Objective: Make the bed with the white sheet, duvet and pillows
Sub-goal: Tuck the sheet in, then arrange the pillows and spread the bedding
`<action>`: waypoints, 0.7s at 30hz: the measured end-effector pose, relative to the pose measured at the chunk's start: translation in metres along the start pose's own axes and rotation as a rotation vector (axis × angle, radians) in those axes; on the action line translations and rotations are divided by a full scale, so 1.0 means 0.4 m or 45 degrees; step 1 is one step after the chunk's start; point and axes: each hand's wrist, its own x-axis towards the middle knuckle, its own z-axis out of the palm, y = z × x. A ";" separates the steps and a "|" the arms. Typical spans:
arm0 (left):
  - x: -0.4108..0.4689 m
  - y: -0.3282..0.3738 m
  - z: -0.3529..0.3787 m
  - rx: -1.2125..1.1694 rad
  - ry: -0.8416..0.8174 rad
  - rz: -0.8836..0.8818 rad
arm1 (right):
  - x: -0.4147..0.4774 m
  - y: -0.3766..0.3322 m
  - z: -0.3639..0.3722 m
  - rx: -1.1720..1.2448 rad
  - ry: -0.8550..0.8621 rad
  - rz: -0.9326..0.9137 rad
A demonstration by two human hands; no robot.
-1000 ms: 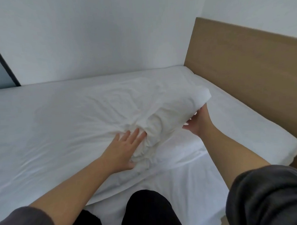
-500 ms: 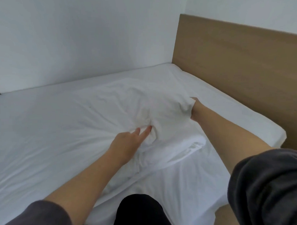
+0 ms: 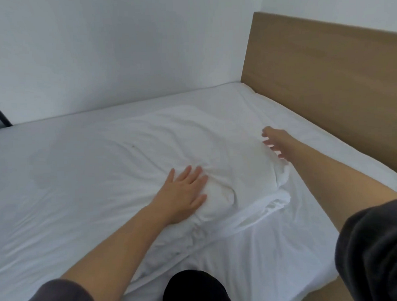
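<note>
Duvet (image 3: 170, 140) no longer in R hand (image 3: 274, 141)

We're in a bedroom, a plain one: a bed (image 3: 328, 159) fills the frame, its mattress under a white sheet (image 3: 253, 261), a rumpled white duvet (image 3: 103, 171) spread across it. A light wooden headboard (image 3: 325, 82) stands on the right, bare white walls (image 3: 122, 51) meet in the far corner.
</note>
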 end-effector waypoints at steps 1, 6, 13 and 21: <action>-0.001 -0.010 -0.001 0.000 0.008 -0.036 | 0.009 -0.035 0.034 -0.186 -0.050 -0.084; -0.010 -0.085 0.021 0.006 0.048 -0.219 | -0.009 -0.083 0.272 -1.200 -0.018 -0.630; -0.061 -0.175 0.092 0.133 0.028 -0.325 | 0.055 0.153 0.337 -1.273 -0.041 -0.423; -0.002 -0.323 0.053 0.218 0.185 -0.492 | 0.074 -0.043 0.430 -1.154 0.103 -0.774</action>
